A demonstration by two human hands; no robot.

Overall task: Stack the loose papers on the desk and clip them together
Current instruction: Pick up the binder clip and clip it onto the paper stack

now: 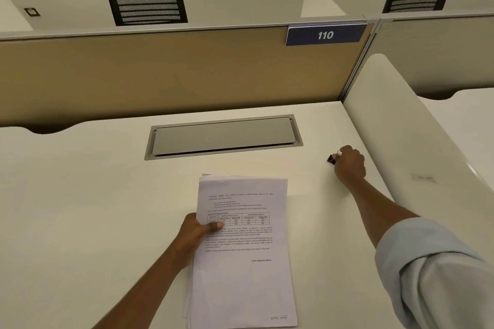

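Two hands busy: my left hand (196, 235) gripped the paper stack (242, 254) on the desk (80, 195), thumb on top; right hand (348, 161) pinched the binder clip (332, 159).

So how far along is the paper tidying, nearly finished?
About halfway. The white printed sheets already lie gathered in one slightly uneven stack on the cream desk, held at its left edge by the left hand. The right hand is gripping the small black binder clip. Nothing is clipped on yet.
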